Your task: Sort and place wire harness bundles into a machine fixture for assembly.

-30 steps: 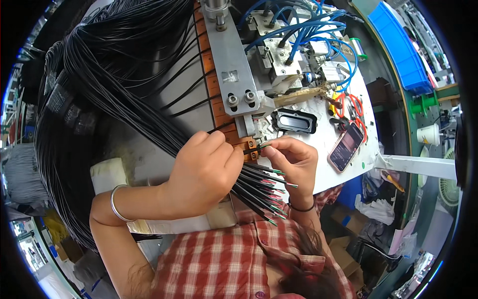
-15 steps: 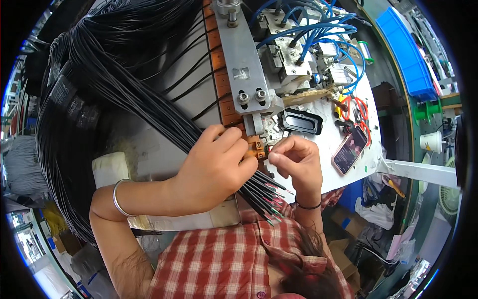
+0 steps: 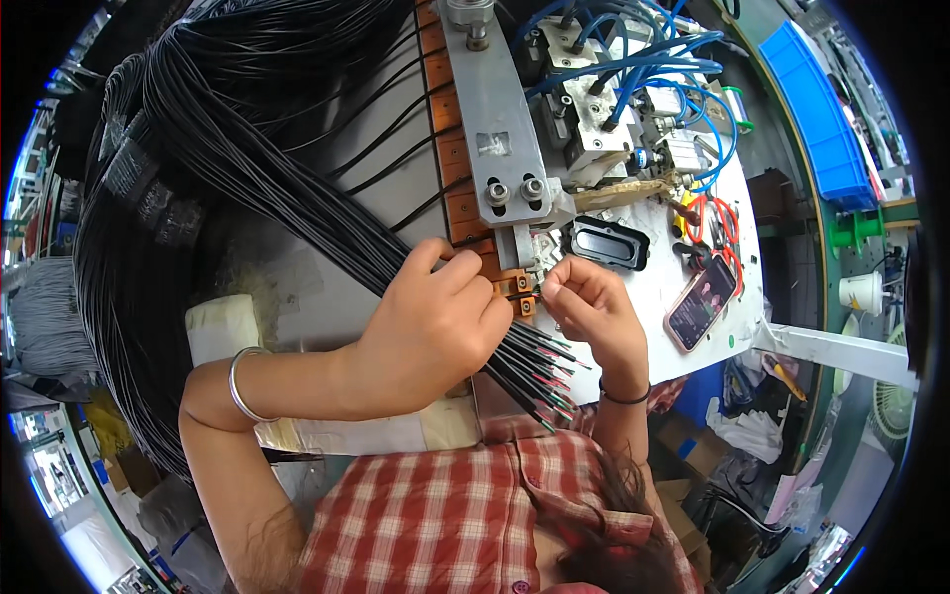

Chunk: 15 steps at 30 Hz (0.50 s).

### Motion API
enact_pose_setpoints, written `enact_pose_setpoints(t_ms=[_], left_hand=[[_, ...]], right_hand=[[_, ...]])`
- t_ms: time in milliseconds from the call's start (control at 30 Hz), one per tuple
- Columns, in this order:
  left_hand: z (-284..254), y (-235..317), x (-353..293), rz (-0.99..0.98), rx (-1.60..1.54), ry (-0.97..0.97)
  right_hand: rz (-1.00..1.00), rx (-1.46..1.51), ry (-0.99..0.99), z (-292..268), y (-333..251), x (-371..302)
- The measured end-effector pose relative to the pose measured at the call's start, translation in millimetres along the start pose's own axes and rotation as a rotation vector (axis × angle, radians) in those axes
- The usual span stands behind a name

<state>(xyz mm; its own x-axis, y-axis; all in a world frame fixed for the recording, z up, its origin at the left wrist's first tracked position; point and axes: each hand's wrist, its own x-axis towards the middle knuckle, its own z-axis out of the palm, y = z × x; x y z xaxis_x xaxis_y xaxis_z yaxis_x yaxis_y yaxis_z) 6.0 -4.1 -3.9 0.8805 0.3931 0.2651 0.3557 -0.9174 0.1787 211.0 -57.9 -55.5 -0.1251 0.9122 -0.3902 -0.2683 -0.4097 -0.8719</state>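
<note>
A thick bundle of black cables (image 3: 346, 247) runs from the far left beneath my left hand (image 3: 426, 332). Its cut ends (image 3: 544, 376), with red, green and white inner wires, fan out toward my lap. My left fingers are curled beside a small orange clamp block (image 3: 523, 281) with screws, closed around a black cable there; their tips are mostly hidden. On the block's right side, my right hand (image 3: 599, 312) has thumb and forefinger pinched at the thin wire ends of the cable lying across the block.
A grey metal bar (image 3: 495, 109) extends above an orange strip (image 3: 460, 168) holding single cables. Blue air hoses (image 3: 633, 59) loop over metal fixtures. To the right lie a black tray (image 3: 609, 244), a phone (image 3: 703, 302) and red-handled tools (image 3: 727, 223). A taped pad (image 3: 450, 421) edges the table.
The cable's wire ends now show across the orange block, and my right fingertips have closed in a pinch beside it. My left hand stays nearly still. The whole view has shifted slightly.
</note>
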Motion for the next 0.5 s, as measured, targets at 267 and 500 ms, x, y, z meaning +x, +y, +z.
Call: enact_pose_setpoints(t_ms=[267,500], left_hand=[[-6.2,0.5,-1.3,-0.031,-0.022,-0.004],[-7.5,2.4,-1.9,-0.001,-0.075,0.046]], right_hand=[[-0.374,-0.109,0.156,14.3,5.3,-11.0],[-0.352,-0.039,0.295,22.1,-0.1,-16.5]])
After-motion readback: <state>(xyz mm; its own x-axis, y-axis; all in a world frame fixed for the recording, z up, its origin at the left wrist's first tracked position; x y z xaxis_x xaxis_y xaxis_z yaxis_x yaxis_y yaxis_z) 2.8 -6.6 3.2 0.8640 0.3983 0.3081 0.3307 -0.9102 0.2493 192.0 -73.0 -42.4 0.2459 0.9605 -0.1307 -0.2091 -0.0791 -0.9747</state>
